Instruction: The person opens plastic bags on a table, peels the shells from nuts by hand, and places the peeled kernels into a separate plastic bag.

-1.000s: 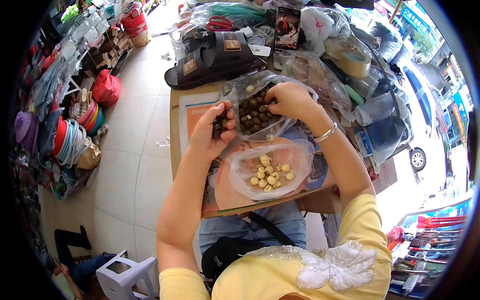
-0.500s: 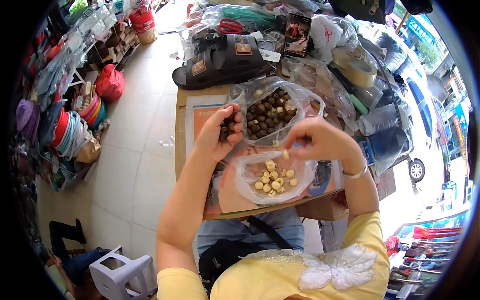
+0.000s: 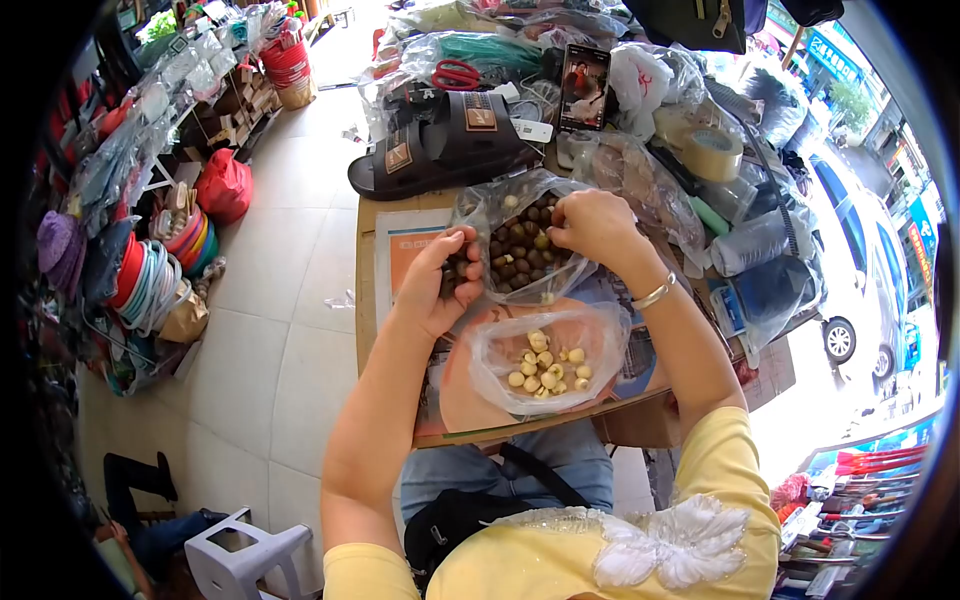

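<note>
The person's left hand (image 3: 437, 290) was half curled, fingers and thumb bent round a few dark nuts at the near side of a clear plastic bag (image 3: 476, 212); whether any plastic lay between palm and nuts, I could not tell. The right hand (image 3: 600, 228), with a bracelet (image 3: 655, 291) at its wrist, was dipped into the same bag between two and three o'clock, fingertips drawn together at the heap of dark nuts (image 3: 518, 250). Whether those fingers had hold of one was hidden.

At six o'clock from that bag, just beside it, a second, whitish bag (image 3: 488, 350) lay spread open with pale nuts (image 3: 549, 362) grouped in its middle. Both bags rested on printed paper (image 3: 455, 395) over a cardboard-edged table (image 3: 366, 290).

Taken from the dark nuts, black slippers (image 3: 400, 178) stood between ten and eleven o'clock, red scissors (image 3: 456, 74) lay at eleven, a lit phone (image 3: 583, 88) leaned between twelve and one, and a roll of tape (image 3: 712, 153) sat at two. Well apart, near eight o'clock, another person's legs (image 3: 150, 530) showed beside a pale stool (image 3: 245, 555)
</note>
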The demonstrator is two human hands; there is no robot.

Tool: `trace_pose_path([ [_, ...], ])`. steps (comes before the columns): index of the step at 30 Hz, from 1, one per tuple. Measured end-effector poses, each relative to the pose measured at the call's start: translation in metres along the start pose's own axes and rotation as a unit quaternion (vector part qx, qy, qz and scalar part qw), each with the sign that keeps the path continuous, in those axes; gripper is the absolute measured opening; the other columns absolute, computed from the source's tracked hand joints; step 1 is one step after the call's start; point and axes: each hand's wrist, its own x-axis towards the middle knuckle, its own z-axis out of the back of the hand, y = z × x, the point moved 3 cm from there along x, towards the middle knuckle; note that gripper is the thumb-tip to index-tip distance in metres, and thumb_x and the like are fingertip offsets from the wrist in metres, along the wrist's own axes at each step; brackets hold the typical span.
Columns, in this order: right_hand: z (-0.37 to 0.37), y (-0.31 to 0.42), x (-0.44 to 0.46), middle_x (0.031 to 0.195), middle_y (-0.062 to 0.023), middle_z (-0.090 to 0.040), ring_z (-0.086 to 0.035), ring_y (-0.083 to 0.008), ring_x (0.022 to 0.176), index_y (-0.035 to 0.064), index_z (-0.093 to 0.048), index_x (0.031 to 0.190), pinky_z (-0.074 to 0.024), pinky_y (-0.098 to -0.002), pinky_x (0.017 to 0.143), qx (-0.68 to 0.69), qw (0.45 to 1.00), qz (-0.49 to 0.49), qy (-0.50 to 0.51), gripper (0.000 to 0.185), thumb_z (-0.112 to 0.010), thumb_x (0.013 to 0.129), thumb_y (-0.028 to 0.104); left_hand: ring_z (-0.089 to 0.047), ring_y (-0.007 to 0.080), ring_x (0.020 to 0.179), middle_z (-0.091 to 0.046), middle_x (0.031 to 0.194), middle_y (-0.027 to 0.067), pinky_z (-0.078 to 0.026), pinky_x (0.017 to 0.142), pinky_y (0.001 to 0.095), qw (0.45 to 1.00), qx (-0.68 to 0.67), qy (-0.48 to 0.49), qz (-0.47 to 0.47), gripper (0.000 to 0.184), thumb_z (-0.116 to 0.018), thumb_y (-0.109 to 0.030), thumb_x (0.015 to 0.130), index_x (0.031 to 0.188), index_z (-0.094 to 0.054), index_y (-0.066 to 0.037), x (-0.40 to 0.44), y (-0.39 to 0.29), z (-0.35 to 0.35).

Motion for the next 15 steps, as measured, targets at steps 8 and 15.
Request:
trace_pose_path([
  [8,0.001,0.002,0.009,0.086,-0.0122,-0.071,-0.068,-0.0304,0.083,0.0139,-0.077,0.086,-0.0545,-0.0407,0.073,-0.001,1.0,-0.014,0.027,0.024,-0.07,0.069,0.03,-0.051,0.0139,0.068,-0.054,0.085,0.0053,-0.039,0.046,0.0213,1.0,0.003,-0.005,0.0,0.013,-0.055,-0.016,0.096,0.104,-0.055,-0.007,0.001,0.0,0.0],
  [15,0.005,-0.015,-0.012,0.086,-0.0133,-0.07,-0.068,-0.0313,0.084,0.0105,-0.075,0.086,-0.0541,-0.0405,0.075,0.099,0.993,0.006,-0.059,0.025,-0.069,0.07,0.029,-0.052,0.013,0.068,-0.054,0.085,0.0041,-0.039,0.046,0.0211,1.0,0.011,0.0,-0.001,0.013,-0.053,-0.016,0.096,0.104,-0.055,-0.007,0.001,0.001,0.0],
])
